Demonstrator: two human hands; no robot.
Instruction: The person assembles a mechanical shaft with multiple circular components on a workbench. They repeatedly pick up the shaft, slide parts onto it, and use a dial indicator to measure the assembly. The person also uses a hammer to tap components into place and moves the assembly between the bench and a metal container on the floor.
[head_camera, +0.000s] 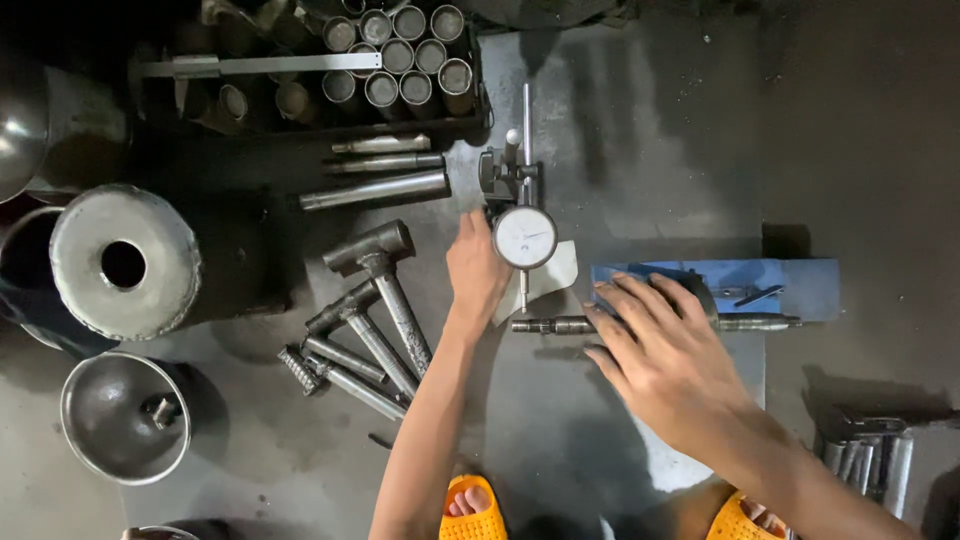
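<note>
Here, a slim steel shaft (640, 324) is seen lying flat on a grey metal plate (620, 150), its length running left to right, and the right hand (665, 350) is laid over its middle, fingers (625, 298) spread wide and pressed down on it rather than curled round it. The shaft's far end is carried against a blue block (800, 285), just beyond the fingertips. The left hand (477, 268) is set beside a round dial gauge (525, 237), its fingers loosely open and resting against the gauge's left edge; whether the stand is actually gripped cannot be told. The gauge is held on an upright stand (525, 130), its probe pointing down toward the shaft's left end. A scrap of white paper (555, 280) is tucked beneath the dial. To the left, several T-shaped steel parts (370, 320) are heaped together, touching one another. Above them, a dark crate of short steel tubes (400, 60) is seen. Orange sandals (475, 515) are visible at the bottom edge.
</note>
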